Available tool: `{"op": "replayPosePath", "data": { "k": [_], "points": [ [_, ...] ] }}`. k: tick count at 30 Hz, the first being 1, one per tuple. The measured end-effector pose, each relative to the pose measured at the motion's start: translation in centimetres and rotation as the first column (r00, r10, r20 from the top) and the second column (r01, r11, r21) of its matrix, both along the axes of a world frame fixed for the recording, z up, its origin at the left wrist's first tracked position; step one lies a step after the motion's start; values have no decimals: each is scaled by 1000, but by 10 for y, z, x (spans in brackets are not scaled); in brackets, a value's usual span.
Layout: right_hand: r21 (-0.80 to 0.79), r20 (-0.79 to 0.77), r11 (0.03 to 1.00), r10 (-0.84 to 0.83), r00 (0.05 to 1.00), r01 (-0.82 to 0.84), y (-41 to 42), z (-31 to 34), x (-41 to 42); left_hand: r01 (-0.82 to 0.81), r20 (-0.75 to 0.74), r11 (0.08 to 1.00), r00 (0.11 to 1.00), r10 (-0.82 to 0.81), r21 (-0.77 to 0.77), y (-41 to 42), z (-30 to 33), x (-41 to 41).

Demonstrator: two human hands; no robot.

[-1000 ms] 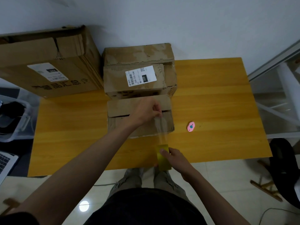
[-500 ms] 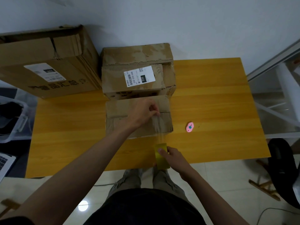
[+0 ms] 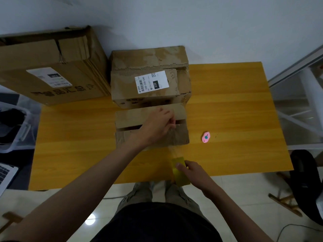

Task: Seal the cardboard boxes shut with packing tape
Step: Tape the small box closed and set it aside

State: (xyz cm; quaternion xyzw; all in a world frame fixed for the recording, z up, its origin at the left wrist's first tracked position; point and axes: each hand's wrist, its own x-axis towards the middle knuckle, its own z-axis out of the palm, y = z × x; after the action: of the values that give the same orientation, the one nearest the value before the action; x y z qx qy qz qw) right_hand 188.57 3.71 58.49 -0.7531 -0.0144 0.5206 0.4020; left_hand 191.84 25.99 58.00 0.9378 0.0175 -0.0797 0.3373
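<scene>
A low cardboard box (image 3: 132, 117) lies in the middle of the yellow table (image 3: 227, 110), its two top flaps meeting at a dark seam. My left hand (image 3: 159, 126) rests over the box top and pinches the free end of a clear tape strip (image 3: 173, 138) near the seam. The strip runs down over the box's front edge to a yellow tape roll (image 3: 180, 170) at the table's near edge. My right hand (image 3: 190, 172) grips that roll, thumb on top.
A taller box with a white shipping label (image 3: 150, 81) stands right behind the low one. A big box (image 3: 52, 67) sits at the back left. A small pink cutter (image 3: 205, 137) lies right of the low box. A plastic bin (image 3: 14, 126) and laptop (image 3: 7, 175) are off the left edge.
My left hand has lowered the tape end closer to the box top near the seam. The roll in my right hand has barely shifted.
</scene>
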Motion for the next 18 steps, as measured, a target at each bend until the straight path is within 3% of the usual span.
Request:
{"op": "replayPosePath", "data": {
  "k": [10, 18],
  "points": [
    [2, -31, 1000, -24, 999, 24, 2, -6, -7, -115, -34, 988, 993, 112, -100, -17, -5, -11],
    [7, -16, 1000, -30, 999, 30, 1, -4, -7, -85, -125, 977, 990, 61, -195, -18, 1, -9]
  ]
}}
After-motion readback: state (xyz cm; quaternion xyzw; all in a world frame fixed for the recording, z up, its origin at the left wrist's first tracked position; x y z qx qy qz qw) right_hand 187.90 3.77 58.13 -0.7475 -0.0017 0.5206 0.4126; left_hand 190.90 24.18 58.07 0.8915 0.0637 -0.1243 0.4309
